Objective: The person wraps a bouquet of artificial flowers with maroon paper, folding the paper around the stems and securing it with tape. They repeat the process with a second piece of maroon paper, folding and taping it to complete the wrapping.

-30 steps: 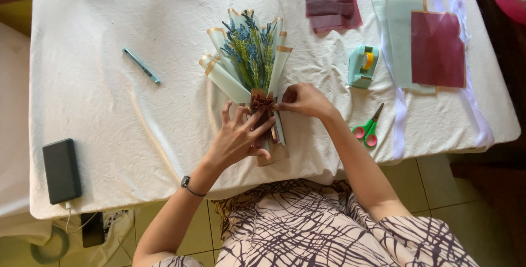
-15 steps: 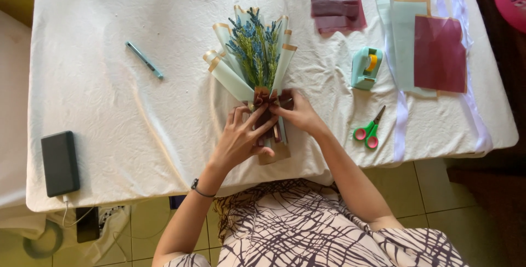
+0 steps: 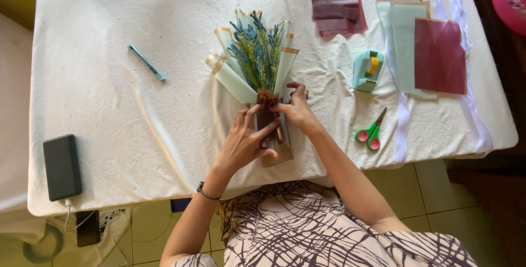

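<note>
Head view: mid-frame, bouquet [image 3: 256, 59] on table [image 3: 109, 108], left hand [image 3: 245, 141] closed round its stem wrap, right hand [image 3: 296, 108] pinching maroon ribbon [image 3: 267, 101] there; tying, probably needing steady tension.
</note>
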